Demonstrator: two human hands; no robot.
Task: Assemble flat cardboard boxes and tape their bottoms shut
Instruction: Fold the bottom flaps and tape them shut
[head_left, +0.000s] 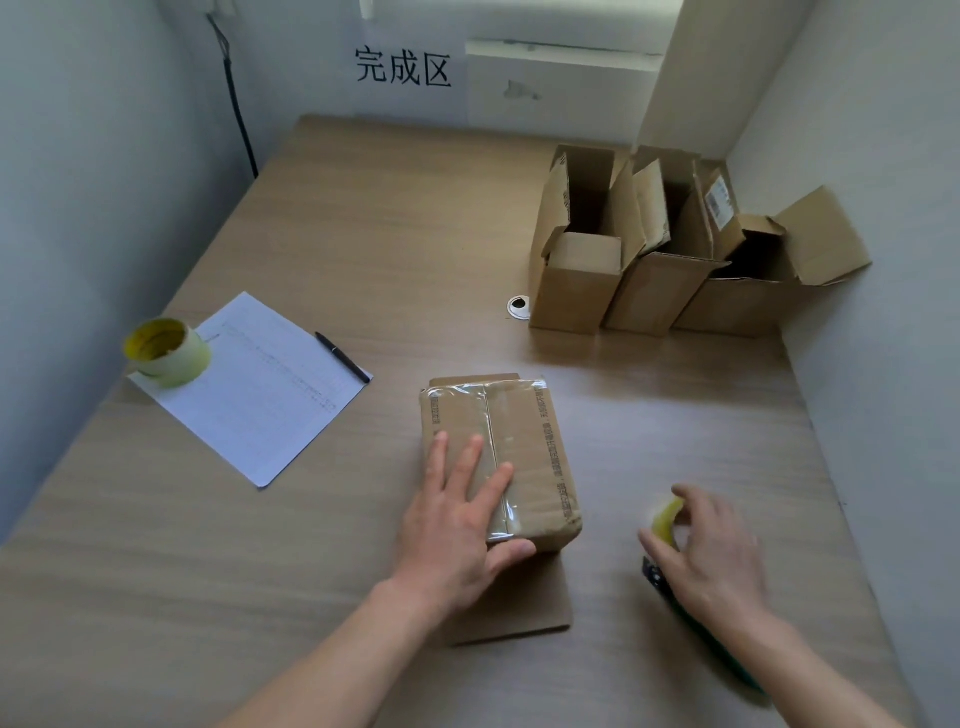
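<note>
A small cardboard box (535, 441) stands upside down in the middle of the table, its bottom flaps closed under clear tape along the seam. My left hand (457, 525) presses flat on the taped bottom, fingers straight, thumb against the near side. To the right, my right hand (711, 556) grips a tape dispenser (666, 522) with a yellow-green roll and a dark green handle, low over the table and apart from the box. One flap (514, 603) of the box lies flat on the table under my left wrist.
Three assembled boxes (660, 249) with open tops stand at the back right by the wall. A spare tape roll (166, 353) sits on a sheet of paper (260, 395) at the left, beside a pen (343, 357). A cable grommet (519, 307) is in the table. Walls close in left and right.
</note>
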